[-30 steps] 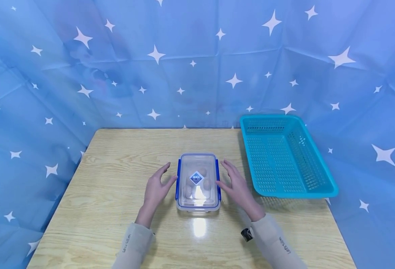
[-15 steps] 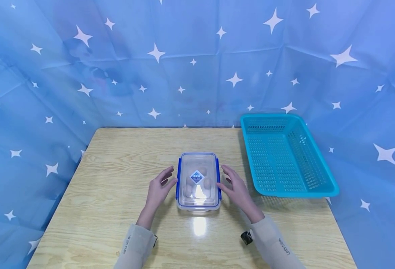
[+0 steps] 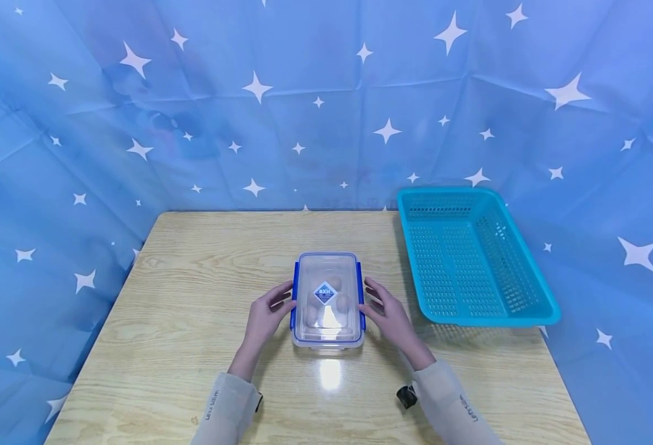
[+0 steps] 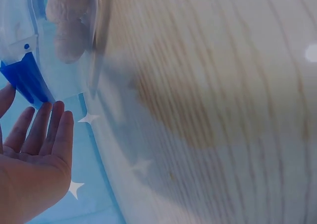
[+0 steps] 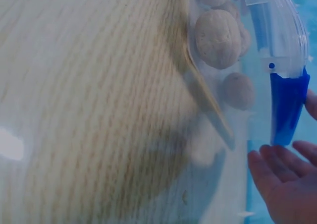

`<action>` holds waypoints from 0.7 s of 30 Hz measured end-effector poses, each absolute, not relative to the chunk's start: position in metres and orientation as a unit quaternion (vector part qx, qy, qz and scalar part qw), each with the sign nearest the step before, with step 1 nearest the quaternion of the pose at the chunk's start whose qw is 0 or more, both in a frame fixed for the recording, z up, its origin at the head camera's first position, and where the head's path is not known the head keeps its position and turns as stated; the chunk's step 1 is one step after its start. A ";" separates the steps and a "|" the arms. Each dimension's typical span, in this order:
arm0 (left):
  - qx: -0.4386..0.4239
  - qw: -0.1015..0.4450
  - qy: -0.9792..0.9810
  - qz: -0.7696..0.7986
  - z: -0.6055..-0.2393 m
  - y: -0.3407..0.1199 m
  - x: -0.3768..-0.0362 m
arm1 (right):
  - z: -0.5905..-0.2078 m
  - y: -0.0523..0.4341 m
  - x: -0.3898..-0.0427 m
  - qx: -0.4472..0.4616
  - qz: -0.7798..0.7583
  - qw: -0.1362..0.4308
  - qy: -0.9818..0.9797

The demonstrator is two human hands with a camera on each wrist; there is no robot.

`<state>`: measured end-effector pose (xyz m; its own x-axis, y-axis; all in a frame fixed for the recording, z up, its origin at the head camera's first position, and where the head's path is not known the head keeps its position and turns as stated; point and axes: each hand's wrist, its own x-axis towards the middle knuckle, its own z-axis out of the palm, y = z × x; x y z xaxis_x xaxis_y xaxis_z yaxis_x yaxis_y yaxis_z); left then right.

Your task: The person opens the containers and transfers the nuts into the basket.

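A clear plastic box point(image 3: 327, 300) with a blue-rimmed lid and blue side clips stands on the wooden table point(image 3: 193, 278), with several pale round lumps point(image 5: 218, 38) inside. My left hand point(image 3: 268, 312) lies flat beside the box's left side, fingers straight and reaching the left blue clip point(image 4: 25, 78). On the other side my right hand point(image 3: 388, 312) mirrors it, fingers straight by the right blue clip point(image 5: 287, 105). Whether the fingertips touch the clips I cannot tell. Neither hand holds anything.
A turquoise slotted basket point(image 3: 518, 318) sits on the table's right side, overhanging its edge, with nothing visible in it. Blue star-print cloth point(image 3: 304, 93) hangs behind and on both sides. Bare wood lies left of and in front of the box.
Both hands have moved inward from a short way off and now flank the box at its side clips. The box and basket have not moved.
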<state>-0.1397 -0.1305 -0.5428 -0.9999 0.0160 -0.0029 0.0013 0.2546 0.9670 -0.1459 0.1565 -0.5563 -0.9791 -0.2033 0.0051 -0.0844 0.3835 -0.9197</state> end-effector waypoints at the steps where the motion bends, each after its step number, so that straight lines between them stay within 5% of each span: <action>1: 0.004 0.007 0.791 0.611 -0.548 -0.131 -0.141 | -0.557 0.156 -0.146 -0.087 -0.552 0.055 0.828; 21: -0.040 0.031 0.771 0.634 -0.567 -0.134 -0.144 | -0.564 0.155 -0.145 -0.052 -0.601 0.081 0.794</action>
